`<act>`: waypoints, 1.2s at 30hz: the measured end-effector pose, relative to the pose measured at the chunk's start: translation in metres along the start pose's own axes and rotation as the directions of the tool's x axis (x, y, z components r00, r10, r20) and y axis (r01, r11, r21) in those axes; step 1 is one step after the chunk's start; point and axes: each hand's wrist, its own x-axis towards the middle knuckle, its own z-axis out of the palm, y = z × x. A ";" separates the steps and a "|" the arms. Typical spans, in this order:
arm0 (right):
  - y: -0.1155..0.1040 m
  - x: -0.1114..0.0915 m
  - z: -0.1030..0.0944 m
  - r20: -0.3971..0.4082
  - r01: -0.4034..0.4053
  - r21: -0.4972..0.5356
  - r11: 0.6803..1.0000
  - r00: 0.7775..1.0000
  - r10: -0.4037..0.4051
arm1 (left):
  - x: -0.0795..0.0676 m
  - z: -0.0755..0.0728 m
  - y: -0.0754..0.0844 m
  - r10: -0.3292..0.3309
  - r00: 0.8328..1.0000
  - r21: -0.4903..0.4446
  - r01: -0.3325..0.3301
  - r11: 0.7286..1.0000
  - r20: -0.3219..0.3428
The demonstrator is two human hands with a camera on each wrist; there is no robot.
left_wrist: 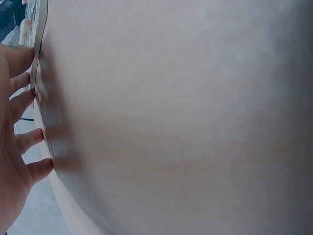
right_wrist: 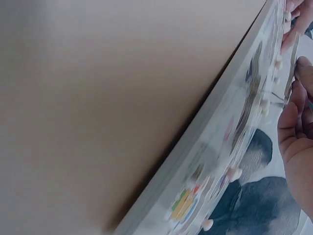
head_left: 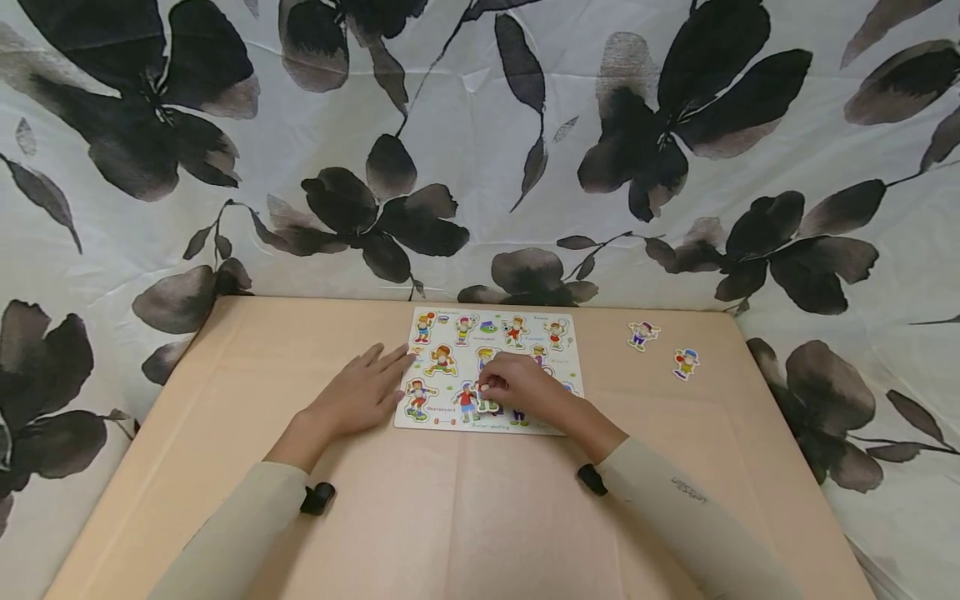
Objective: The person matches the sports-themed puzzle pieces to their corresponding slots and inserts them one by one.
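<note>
A white peg puzzle board [head_left: 450, 419] with colourful sports figures lies near the table's far edge. My left hand [head_left: 366, 390] is spread at its left edge, its fingertips touching the board's side in the left wrist view. Over the lower middle of the board, my right hand [head_left: 528, 386] pinches a puzzle piece. In the right wrist view this thin puzzle piece [right_wrist: 293, 61] is seen edge-on, raised above the board and its small pegs, between thumb and fingers. Its picture is mostly hidden by the hand.
Two loose figure pieces, one in purple [head_left: 642, 335] and one with a red ball [head_left: 686, 364], lie on the table [head_left: 450, 517] to the board's right. A white cloth with dark flowers [head_left: 480, 167] hangs behind the table.
</note>
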 end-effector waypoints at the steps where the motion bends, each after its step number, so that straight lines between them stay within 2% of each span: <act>1: -0.001 0.002 0.001 0.004 0.004 0.001 1.000 1.000 -0.004 | 0.000 0.000 0.000 0.000 1.000 0.001 0.000 1.000 0.000; 11: -0.009 0.011 0.014 0.069 0.041 -0.007 0.999 0.997 -0.040 | 0.000 0.002 -0.001 0.001 1.000 0.008 -0.001 1.000 -0.004; 17: -0.013 0.013 0.019 0.088 0.070 -0.053 0.996 0.994 -0.065 | -0.001 0.002 0.000 0.002 1.000 0.005 -0.002 1.000 -0.001; 36: -0.018 0.017 0.019 0.150 0.039 -0.055 0.998 0.988 -0.031 | 0.000 0.002 0.000 0.003 1.000 0.016 -0.003 1.000 -0.005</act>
